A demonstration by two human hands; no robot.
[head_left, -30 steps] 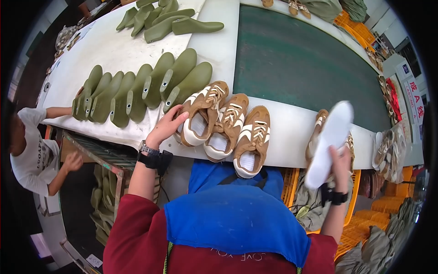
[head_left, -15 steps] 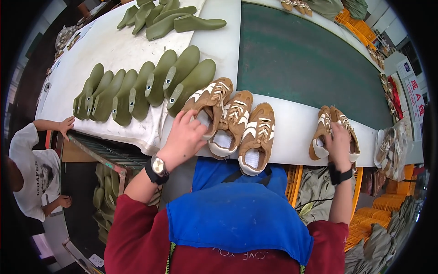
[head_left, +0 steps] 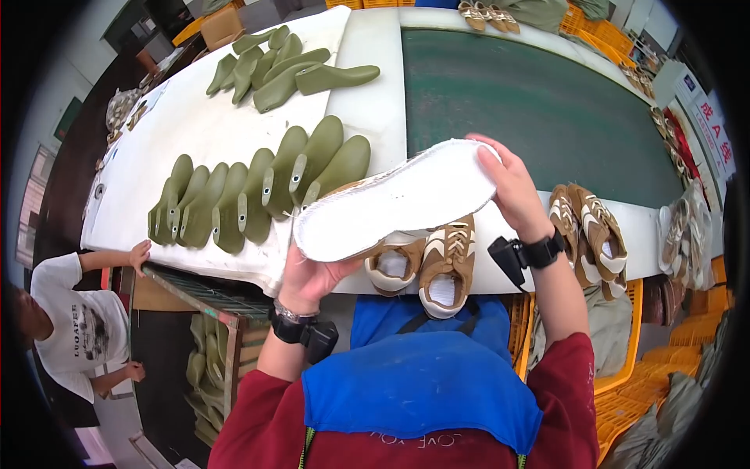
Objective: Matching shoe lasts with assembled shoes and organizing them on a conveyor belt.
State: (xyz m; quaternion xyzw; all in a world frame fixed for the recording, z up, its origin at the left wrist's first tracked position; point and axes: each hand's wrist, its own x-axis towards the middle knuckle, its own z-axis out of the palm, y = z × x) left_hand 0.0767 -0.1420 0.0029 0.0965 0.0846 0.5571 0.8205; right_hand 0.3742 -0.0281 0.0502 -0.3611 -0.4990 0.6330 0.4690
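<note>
Between my hands is a brown-and-white shoe [head_left: 398, 202], tipped over so that its flat white underside faces up. My left hand [head_left: 308, 277] grips one end from below. Its other end is held by my right hand [head_left: 516, 187], fingers wrapped over the edge. Two matching laced shoes stand at the table's near edge beneath it: one [head_left: 393, 266] partly covered by the held shoe, the other [head_left: 447, 270] just to its right. More such shoes [head_left: 590, 223] lie close together to the right of my right hand.
Green shoe lasts [head_left: 234, 203] stand in a row on a white cloth [head_left: 180, 125], with more lasts [head_left: 269, 70] behind. A green belt surface [head_left: 523, 109] spans the middle. Orange crates [head_left: 625, 352] stand low on the right. At the left, a person [head_left: 78, 320] touches the cloth-covered edge.
My left hand has lifted a shoe from the table edge and turned it underside up. My right hand has left the shoes on the right and come across onto the lifted one.
</note>
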